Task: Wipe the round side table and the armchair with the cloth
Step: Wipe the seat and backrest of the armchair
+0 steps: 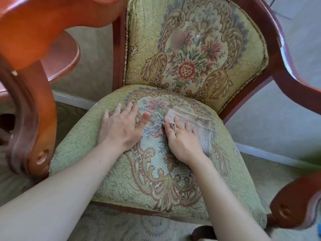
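The armchair (pixel 194 49) fills the view, with green floral upholstery and a dark red wooden frame. A beige ribbed cloth (pixel 199 126) lies on the seat cushion (pixel 121 180) near its back. My right hand (pixel 182 141) presses flat on the cloth, fingers spread over it. My left hand (pixel 119 127) rests flat and open on the seat just left of the cloth, holding nothing. The round side table (pixel 64 58), reddish wood, stands at the left behind the chair's arm and is partly hidden by it.
The chair's left wooden arm (pixel 29 94) rises close on the left, and the right arm (pixel 298 211) ends at the lower right. Patterned green carpet (pixel 132 230) lies under the chair. A pale wall and white skirting board (pixel 264 153) run behind it.
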A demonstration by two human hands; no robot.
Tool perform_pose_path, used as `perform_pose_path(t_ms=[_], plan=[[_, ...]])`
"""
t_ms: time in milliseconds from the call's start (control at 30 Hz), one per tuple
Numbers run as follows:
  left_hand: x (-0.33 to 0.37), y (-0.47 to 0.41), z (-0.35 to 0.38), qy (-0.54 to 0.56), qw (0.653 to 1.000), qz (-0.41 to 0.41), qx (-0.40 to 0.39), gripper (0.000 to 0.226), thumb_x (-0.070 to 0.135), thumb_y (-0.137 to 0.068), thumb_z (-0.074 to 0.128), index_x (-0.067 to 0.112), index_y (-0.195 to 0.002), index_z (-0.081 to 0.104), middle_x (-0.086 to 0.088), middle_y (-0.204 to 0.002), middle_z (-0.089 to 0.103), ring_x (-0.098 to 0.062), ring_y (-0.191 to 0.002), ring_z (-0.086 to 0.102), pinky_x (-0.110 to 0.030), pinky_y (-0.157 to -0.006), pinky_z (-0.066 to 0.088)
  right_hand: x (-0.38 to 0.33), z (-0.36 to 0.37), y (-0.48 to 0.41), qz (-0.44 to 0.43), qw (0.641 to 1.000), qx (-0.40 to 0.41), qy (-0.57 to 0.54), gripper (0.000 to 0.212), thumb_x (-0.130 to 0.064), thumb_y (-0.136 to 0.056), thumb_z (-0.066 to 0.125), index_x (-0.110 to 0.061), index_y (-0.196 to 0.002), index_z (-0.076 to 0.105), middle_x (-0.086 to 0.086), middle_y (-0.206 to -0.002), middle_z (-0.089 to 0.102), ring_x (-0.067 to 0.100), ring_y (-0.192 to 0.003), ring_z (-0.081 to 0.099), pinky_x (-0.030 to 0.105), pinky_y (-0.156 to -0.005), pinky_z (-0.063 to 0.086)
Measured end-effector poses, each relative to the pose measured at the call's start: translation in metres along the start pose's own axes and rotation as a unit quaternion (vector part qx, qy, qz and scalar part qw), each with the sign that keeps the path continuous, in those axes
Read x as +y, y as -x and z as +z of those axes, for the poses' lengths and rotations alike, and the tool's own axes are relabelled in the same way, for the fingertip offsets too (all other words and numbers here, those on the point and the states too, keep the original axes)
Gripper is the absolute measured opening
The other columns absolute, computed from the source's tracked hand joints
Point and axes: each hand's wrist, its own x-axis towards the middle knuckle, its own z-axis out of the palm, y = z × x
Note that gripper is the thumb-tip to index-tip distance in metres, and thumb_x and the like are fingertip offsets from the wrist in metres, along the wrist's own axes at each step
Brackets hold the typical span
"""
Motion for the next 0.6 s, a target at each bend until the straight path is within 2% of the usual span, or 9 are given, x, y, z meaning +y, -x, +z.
perform_pose_path(t_ms=[100,167,233,300,367,433,500,533,600], plan=[[-0.001,0.001,-0.001,-0.014,1.000,0.005,-0.009,0.104,0.080,-0.082,-0.022,0.024,-0.160,0.019,0.002,-0.167,0.016,-0.025,-0.154,0.015,-0.058,-0.122,0.013,-0.012,-0.001,0.020,-0.016,0.999,0.002,-0.028,0.053,-0.053,-0.105,0.011,-0.045,-0.157,0.018,-0.004,-0.169,0.012,0.032,-0.155,0.004,0.051,-0.124,0.001],[-0.002,0.000,-0.001,-0.014,1.000,0.005,-0.012,0.104,0.080,-0.082,-0.022,0.024,-0.160,0.018,0.002,-0.167,0.014,-0.024,-0.155,0.014,-0.057,-0.122,0.013,-0.019,-0.005,0.035,-0.040,0.999,0.014,-0.020,0.055,-0.055,-0.102,0.010,-0.047,-0.153,0.030,0.000,-0.162,0.035,0.033,-0.150,0.026,0.054,-0.121,0.018],[-0.003,0.000,0.000,-0.013,1.000,0.006,-0.015,0.103,0.080,-0.082,-0.022,0.025,-0.160,0.016,0.003,-0.167,0.012,-0.024,-0.155,0.012,-0.057,-0.122,0.013,-0.019,-0.017,0.050,-0.061,0.996,0.051,-0.028,0.049,-0.056,-0.100,0.014,-0.055,-0.121,0.058,0.010,-0.115,0.070,0.029,-0.109,0.062,0.050,-0.093,0.045],[-0.003,-0.001,0.001,-0.017,1.000,0.009,-0.020,0.103,0.079,-0.081,-0.023,0.025,-0.160,0.014,0.003,-0.167,0.008,-0.023,-0.155,0.010,-0.057,-0.123,0.012,-0.013,-0.035,0.055,-0.016,0.985,0.066,-0.156,0.051,-0.060,-0.100,0.023,-0.034,-0.078,0.061,0.006,-0.081,0.064,0.018,-0.075,0.060,0.039,-0.070,0.047],[-0.003,-0.001,0.000,-0.019,0.999,0.008,-0.026,0.103,0.079,-0.081,-0.024,0.025,-0.161,0.012,0.004,-0.167,0.006,-0.023,-0.155,0.009,-0.058,-0.123,0.012,0.005,-0.057,0.048,0.121,0.914,0.091,-0.376,0.045,-0.057,-0.100,0.035,-0.026,-0.082,0.062,-0.002,-0.086,0.069,0.012,-0.072,0.064,0.036,-0.077,0.055],[-0.002,-0.002,0.000,-0.018,0.999,0.007,-0.026,0.103,0.079,-0.081,-0.024,0.024,-0.161,0.011,0.003,-0.167,0.004,-0.024,-0.155,0.008,-0.058,-0.123,0.011,0.027,-0.082,0.035,0.210,0.766,0.119,-0.596,0.031,-0.049,-0.100,0.046,-0.026,-0.103,0.067,0.002,-0.093,0.078,0.018,-0.077,0.073,0.037,-0.073,0.061],[-0.002,-0.002,0.000,-0.016,0.999,0.007,-0.027,0.103,0.079,-0.081,-0.023,0.024,-0.160,0.012,0.003,-0.167,0.005,-0.024,-0.155,0.008,-0.058,-0.123,0.011,0.046,-0.100,0.019,0.197,0.654,0.171,-0.710,0.040,-0.048,-0.103,0.043,-0.017,-0.120,0.063,0.006,-0.106,0.077,0.022,-0.088,0.075,0.035,-0.069,0.058],[-0.002,-0.002,0.000,-0.016,0.999,0.007,-0.027,0.103,0.079,-0.081,-0.023,0.024,-0.160,0.012,0.003,-0.167,0.005,-0.024,-0.155,0.008,-0.058,-0.123,0.011,0.053,-0.107,0.008,0.193,0.634,0.212,-0.718,0.046,-0.051,-0.103,0.041,-0.014,-0.124,0.059,0.005,-0.109,0.074,0.022,-0.088,0.074,0.034,-0.069,0.058],[-0.002,-0.002,0.001,-0.015,1.000,0.007,-0.026,0.104,0.080,-0.080,-0.024,0.024,-0.160,0.012,0.003,-0.167,0.006,-0.023,-0.155,0.008,-0.058,-0.123,0.011,0.060,-0.110,-0.012,0.217,0.696,0.295,-0.618,0.063,-0.062,-0.099,0.036,-0.012,-0.133,0.052,0.004,-0.120,0.068,0.024,-0.099,0.069,0.038,-0.082,0.056]])
